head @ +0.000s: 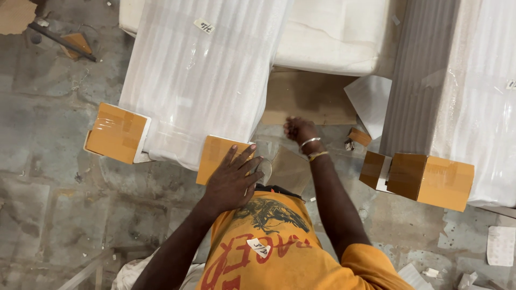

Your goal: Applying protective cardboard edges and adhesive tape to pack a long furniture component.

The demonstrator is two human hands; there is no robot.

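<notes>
Taping looks in hand: left hand (pixel 231 180) lies spread, pressing the brown cardboard corner cap (pixel 221 157) on the white foam-wrapped bundle (pixel 199 80); right hand (pixel 301 131), beside it, pinches clear tape (pixel 279 161). Next: smoothing flat.

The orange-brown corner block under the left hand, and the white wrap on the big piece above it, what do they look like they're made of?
The corner block under the left hand looks like brown cardboard, matte, with glossy clear tape bands across it. The white wrap seems to be thin foam sheet or plastic film: translucent, finely ribbed, with soft sheen and wrinkles.
</notes>
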